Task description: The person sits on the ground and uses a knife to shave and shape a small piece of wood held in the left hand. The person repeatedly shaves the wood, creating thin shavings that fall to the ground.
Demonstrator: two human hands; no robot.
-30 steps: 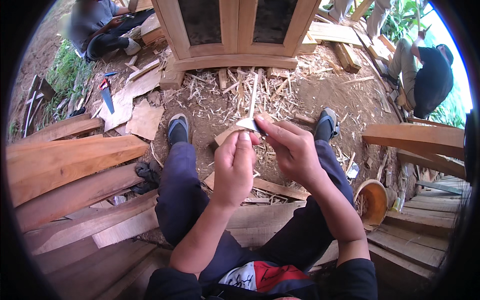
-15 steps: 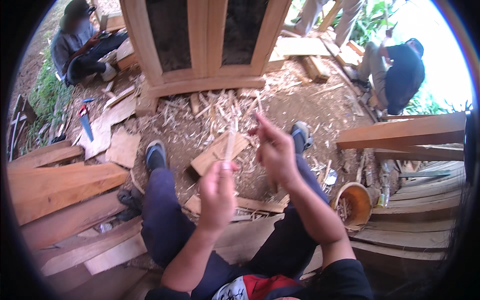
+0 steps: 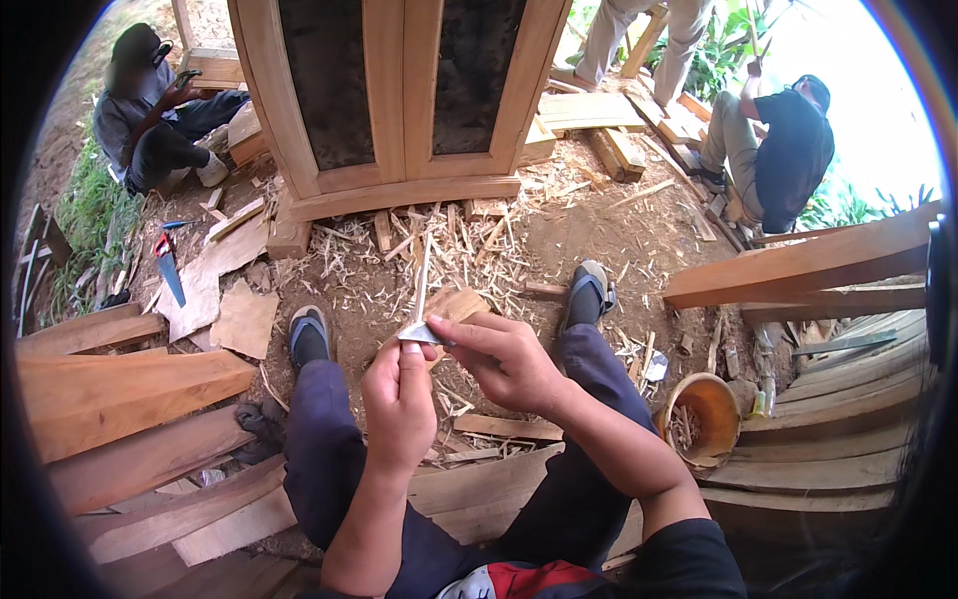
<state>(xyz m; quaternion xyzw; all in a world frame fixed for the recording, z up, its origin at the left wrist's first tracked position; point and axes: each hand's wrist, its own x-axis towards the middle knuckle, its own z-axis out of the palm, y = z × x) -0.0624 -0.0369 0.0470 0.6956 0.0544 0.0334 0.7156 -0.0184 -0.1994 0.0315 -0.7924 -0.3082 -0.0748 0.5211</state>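
A thin pale wooden strip [image 3: 424, 278] points up and away from my left hand [image 3: 401, 394], whose thumb and fingers pinch its near end. My right hand [image 3: 504, 361] has come in from the right, its thumb and fingertips closed on a small flat grey piece [image 3: 417, 332]. That piece lies across the strip's near end, touching the left fingertips; its exact kind cannot be made out. Just beyond and below the hands lies a short wooden block [image 3: 459, 303] on the ground, partly hidden by them.
A panelled wooden door [image 3: 404, 185] stands ahead among wood shavings [image 3: 459, 235]. A red-handled saw [image 3: 170, 270] lies at left, near stacked beams [image 3: 130, 394]. At right are an orange bucket [image 3: 718, 399] and planks [image 3: 838, 419]. People [image 3: 150, 120] sit and stand farther off.
My right hand has moved down and left to meet the left hand at the strip. The grey piece now shows between them. My left hand has shifted slightly left and down.
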